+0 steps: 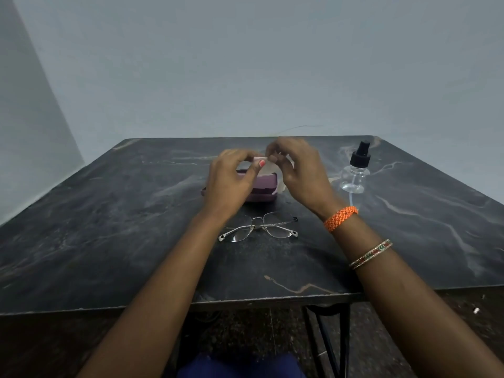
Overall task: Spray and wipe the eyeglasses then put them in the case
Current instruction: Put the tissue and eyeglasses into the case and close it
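Folded metal-framed eyeglasses lie on the dark marble table, nearer to me than the hands. Behind them stands a purple glasses case, partly hidden by my left hand. Both hands hover over the case and pinch a small pale pink cloth between them, my left hand at its left edge and my right hand at its right. A clear spray bottle with a black pump top stands upright to the right of my right hand.
The table's front edge runs across below my forearms. A black metal frame and dark floor show under the table. A plain wall rises behind the table's far edge.
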